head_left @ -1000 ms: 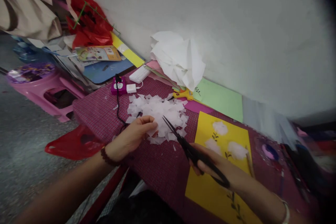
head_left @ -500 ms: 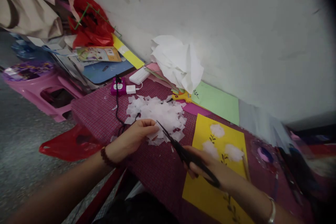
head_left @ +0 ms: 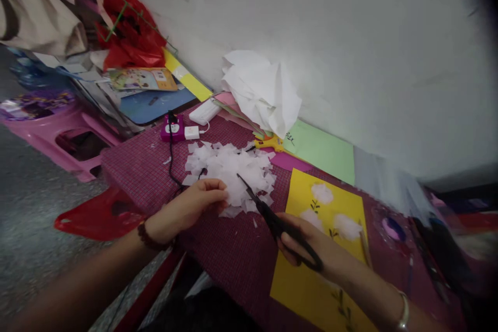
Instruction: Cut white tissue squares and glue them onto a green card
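Black scissors (head_left: 268, 216) are in my right hand (head_left: 301, 238), its fingers in and around the handles. Their blades look close together and point up and left over a pile of cut white paper pieces (head_left: 237, 171). My left hand (head_left: 208, 194) is pinched closed at the pile's near left edge, a short way from the scissor tips. Whatever lies between its fingertips cannot be told apart from the white paper behind. Beneath my right hand is a yellow sheet (head_left: 284, 285) bearing fluffy white paper flowers (head_left: 322, 193) and dark painted stems.
A yellow glue gun (head_left: 270, 143) lies behind the pile, near crumpled white paper (head_left: 260, 91) and a light green sheet (head_left: 327, 150). A purple power socket (head_left: 172, 129) with a black cable stands at left. A pink stool (head_left: 66, 132) is beside the table (head_left: 128, 161).
The scissors have drawn back right, away from my left hand, and their blades now look closer together. My left hand has shifted slightly left, still pinched.
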The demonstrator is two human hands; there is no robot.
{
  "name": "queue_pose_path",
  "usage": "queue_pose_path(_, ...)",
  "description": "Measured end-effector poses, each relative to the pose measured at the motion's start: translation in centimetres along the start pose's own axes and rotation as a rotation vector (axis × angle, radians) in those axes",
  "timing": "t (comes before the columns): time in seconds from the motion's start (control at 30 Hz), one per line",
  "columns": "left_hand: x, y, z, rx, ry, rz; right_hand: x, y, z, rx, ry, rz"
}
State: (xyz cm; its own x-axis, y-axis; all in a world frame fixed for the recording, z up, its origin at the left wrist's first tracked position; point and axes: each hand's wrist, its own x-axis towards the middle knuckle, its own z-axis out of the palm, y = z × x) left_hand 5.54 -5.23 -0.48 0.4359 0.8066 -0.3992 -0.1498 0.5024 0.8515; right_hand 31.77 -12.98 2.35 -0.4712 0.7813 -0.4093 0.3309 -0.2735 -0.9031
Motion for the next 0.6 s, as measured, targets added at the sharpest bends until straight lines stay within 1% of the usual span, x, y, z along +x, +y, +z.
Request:
queue_pose_path(0.1,-0.4,0.0,-0.2,-0.003,0.051,0.050,-0.3,0.1,-0.3,-0.021,-0.053,-0.038)
queue_pose_path(0.23,-0.5,0.7,0.1,-0.055,0.112,0.125,-1.0,-0.1,-0.5,-0.051,-0.117,-0.051)
queue_pose_path(0.3,-0.3,0.7,0.2,-0.063,0.120,0.139,-1.3,-0.2,-0.4,-0.069,-0.134,-0.048)
queue_pose_path(0.37,-0.1,0.5,0.3,-0.048,0.096,0.134,-1.3,-0.2,-0.3,-0.077,-0.130,-0.038)
queue_pose_path(0.5,0.2,-0.1,0.4,0.011,0.005,0.106,-0.8,0.0,-0.2,-0.054,-0.113,-0.061)
queue_pose_path(0.6,0.2,-0.2,0.5,0.029,-0.028,0.095,-0.3,-0.1,-0.1,-0.016,-0.121,-0.059)
